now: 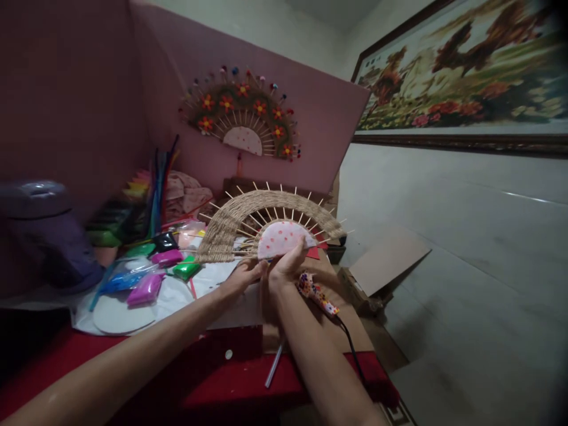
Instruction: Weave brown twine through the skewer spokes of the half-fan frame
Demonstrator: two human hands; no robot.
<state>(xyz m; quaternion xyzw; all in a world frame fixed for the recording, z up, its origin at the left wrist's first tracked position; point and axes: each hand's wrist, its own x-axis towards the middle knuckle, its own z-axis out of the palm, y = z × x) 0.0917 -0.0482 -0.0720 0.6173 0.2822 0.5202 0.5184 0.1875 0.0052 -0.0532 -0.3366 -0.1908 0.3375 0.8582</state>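
Observation:
A half-round woven fan (226,228) is held up over the table, with thin sticks poking out past its braided tan band. At its base is a half-circle of white cloth with red dots (284,238). My right hand (287,265) grips the base, its thumb on the dotted cloth and the other fingers hidden behind. My left hand (245,278) is closed at the lower left edge of the fan, thumb toward the middle; its other fingers are mostly hidden. Just right of my right forearm lies a flower-patterned glue gun (318,294) with a black cord.
On a pink board (319,124) behind hangs a finished-looking fan with orange flowers (242,141). Bright clay packets (146,289), a white disc (124,315) and a purple bottle (51,242) stand left. A glue stick (274,367) lies near the red table edge; cardboard (390,260) leans right.

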